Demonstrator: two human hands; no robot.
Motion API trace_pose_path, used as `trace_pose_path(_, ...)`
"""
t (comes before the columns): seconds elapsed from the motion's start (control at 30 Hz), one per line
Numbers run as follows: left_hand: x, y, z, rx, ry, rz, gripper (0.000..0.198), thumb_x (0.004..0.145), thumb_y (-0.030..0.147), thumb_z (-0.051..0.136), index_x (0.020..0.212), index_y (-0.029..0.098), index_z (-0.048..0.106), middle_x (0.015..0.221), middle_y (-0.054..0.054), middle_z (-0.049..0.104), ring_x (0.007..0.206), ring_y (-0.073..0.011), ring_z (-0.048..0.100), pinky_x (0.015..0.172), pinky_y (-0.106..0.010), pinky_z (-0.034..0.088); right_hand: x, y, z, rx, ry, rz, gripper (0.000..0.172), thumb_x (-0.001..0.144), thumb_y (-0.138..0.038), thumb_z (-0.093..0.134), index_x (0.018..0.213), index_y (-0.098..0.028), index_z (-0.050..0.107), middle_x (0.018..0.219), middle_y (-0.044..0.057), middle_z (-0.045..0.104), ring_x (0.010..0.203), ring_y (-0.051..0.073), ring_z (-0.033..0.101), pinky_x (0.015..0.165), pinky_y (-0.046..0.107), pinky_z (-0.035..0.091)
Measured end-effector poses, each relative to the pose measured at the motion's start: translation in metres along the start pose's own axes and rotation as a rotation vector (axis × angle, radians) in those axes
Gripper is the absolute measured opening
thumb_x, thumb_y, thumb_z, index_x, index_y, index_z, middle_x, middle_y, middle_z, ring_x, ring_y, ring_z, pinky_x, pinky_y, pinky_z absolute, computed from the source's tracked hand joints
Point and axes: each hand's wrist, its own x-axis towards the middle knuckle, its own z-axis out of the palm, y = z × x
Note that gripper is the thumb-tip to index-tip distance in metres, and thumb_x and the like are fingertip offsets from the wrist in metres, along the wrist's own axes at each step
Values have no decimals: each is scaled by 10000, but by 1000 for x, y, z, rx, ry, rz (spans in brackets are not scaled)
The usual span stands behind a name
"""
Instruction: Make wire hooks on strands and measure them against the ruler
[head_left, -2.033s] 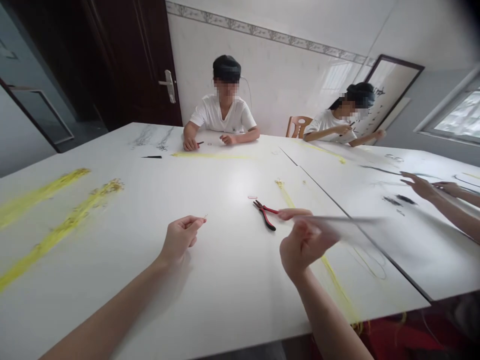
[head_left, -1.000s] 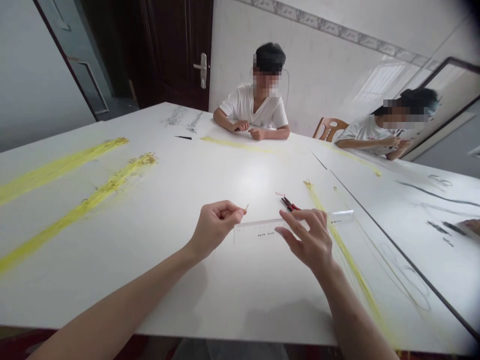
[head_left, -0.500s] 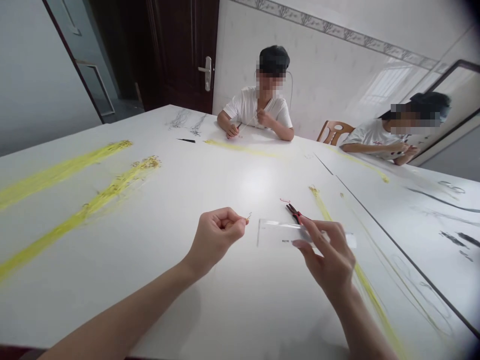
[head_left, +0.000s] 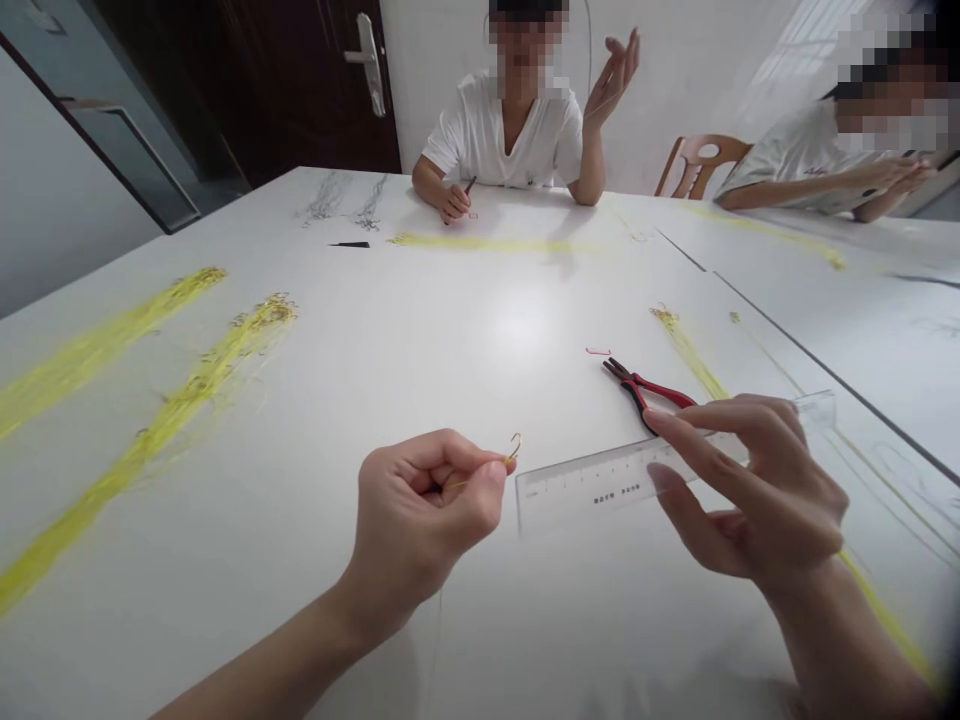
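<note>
Between thumb and forefinger, my left hand (head_left: 424,505) pinches a small fish hook (head_left: 516,446), its bend sticking up past the fingertips. A thin yellowish line runs from the hook through the closed fingers and hangs below. My right hand (head_left: 757,485) grips a clear plastic ruler (head_left: 577,490) by thumb and fingers, tilted slightly, its left end close to the hook. Just beyond the ruler lie red-and-black pliers (head_left: 637,385), partly behind my right fingers.
Bundles of yellow line with hooks lie at the left (head_left: 195,400) and right (head_left: 690,350). A small red piece (head_left: 598,351) is near the pliers. Black tweezers (head_left: 351,244) rest farther back. Two people in white shirts sit across the white table (head_left: 450,330).
The view has come closer and lower. The ruler has turned, its right end now higher, and shows more clearly. The person opposite has raised one hand, fingers spread.
</note>
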Motion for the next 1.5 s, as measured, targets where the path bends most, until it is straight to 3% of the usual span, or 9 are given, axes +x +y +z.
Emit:
trace_pose_path(0.17, 1, 2, 1, 25, -23, 22, 190, 641, 84, 582, 497, 207, 599, 388, 101, 275, 371, -43, 265, 434, -177, 448, -2, 0, 0, -22, -7, 10, 581, 665, -73, 614, 1209, -272, 579, 814, 38, 579, 687, 183, 542, 625, 360, 402)
trace_pose_path(0.3, 1, 3, 0, 7, -48, 23, 199, 648, 79, 576, 504, 211, 615, 387, 97, 277, 372, -44, 251, 369, -171, 339, -2, -1, -2, -32, -17, 11, 604, 653, -63, 612, 1215, -281, 575, 821, 39, 578, 670, 182, 535, 619, 358, 396)
trace_pose_path(0.53, 1, 1, 0, -51, -111, -32, 199, 648, 86, 565, 485, 201, 568, 380, 101, 285, 358, -39, 241, 374, -182, 326, 0, -2, -5, -1, -13, 13, 588, 633, -23, 595, 1174, -254, 605, 796, 45, 578, 671, 185, 541, 612, 359, 391)
trace_pose_path(0.67, 0, 1, -1, -66, -130, -12, 198, 657, 92, 553, 489, 197, 544, 383, 109, 283, 341, -28, 234, 434, -189, 428, -1, -1, -5, 2, -2, 3, 579, 626, -17, 591, 1156, -250, 616, 796, 44, 583, 667, 181, 539, 605, 355, 395)
trace_pose_path(0.8, -1, 1, -1, -52, -149, 14, 212, 654, 76, 539, 482, 191, 489, 377, 122, 267, 337, -21, 243, 617, -230, 532, -1, -2, -5, -2, 0, 18, 596, 630, -17, 594, 1171, -268, 605, 798, 36, 580, 665, 177, 539, 609, 354, 403)
trace_pose_path(0.97, -1, 1, 2, -35, -126, -29, 221, 632, 97, 542, 466, 193, 431, 378, 122, 239, 342, -29, 230, 542, -211, 524, 0, -3, -5, 8, 5, 12, 592, 622, -4, 596, 1159, -254, 615, 805, 43, 585, 670, 180, 539, 611, 361, 403)
trace_pose_path(1.13, -4, 5, 6, -57, -67, -54, 206, 612, 113, 538, 456, 198, 433, 389, 126, 207, 356, -31, 215, 686, -263, 560, -1, -2, -3, -4, -3, 21, 584, 618, 0, 596, 1143, -253, 622, 801, 40, 582, 658, 169, 524, 609, 356, 399)
trace_pose_path(1.5, -5, 7, 4, 15, -75, -58, 203, 622, 129, 532, 460, 202, 434, 377, 116, 244, 354, -36, 227, 707, -317, 567, -1, -1, -5, -9, -13, 14, 602, 616, -4, 600, 1157, -268, 610, 799, 32, 581, 646, 160, 524, 598, 345, 401)
